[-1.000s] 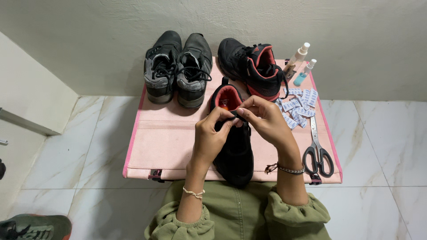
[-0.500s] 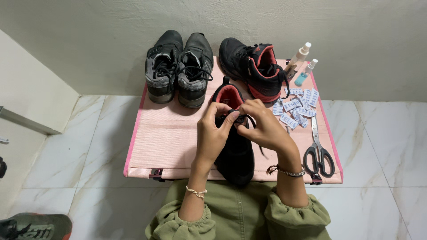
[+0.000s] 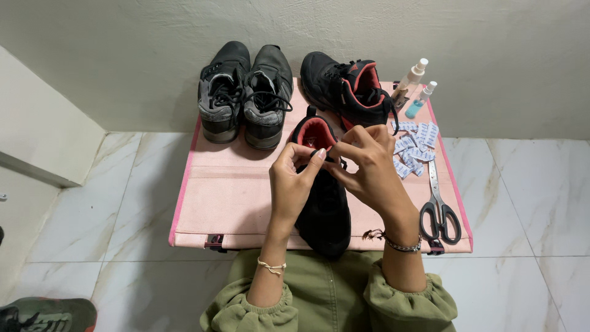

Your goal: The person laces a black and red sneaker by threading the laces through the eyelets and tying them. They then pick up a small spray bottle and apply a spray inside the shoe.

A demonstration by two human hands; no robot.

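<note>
Both hands are up at the throat of the black shoe (image 3: 324, 206), which lies lengthways on the pink surface (image 3: 236, 203), toe toward the person, red-lined opening facing the wall. The left hand (image 3: 294, 184) comes in from the left, wrist bent, fingers curled, thumb and forefinger pinched on a black lace (image 3: 321, 152) just under the collar. The right hand (image 3: 369, 166) mirrors it from the other side, fingers fanned and arched over the tongue, fingertips closing on the same lace; the exact grip there is hidden behind the knuckles. So both hands are grasping, neither is free.

How far along? By the look of it, the lacing work is right at the top eyelets, close to the collar. The hands cover the lower part of the tongue, so whether the rows below are threaded cannot be told. No bow or knot shows yet, which suggests the finish is still outstanding.

The matching black-and-red shoe (image 3: 347, 86) sits at the back by the wall, its lace trailing loose. A grey-black pair (image 3: 246, 92) stands to its left, apparently untouched. Two small spray bottles (image 3: 416, 86), a scatter of little blue-and-white sachets (image 3: 415, 144) and the scissors (image 3: 437, 206) wait to the right, well apart from both hands.
</note>
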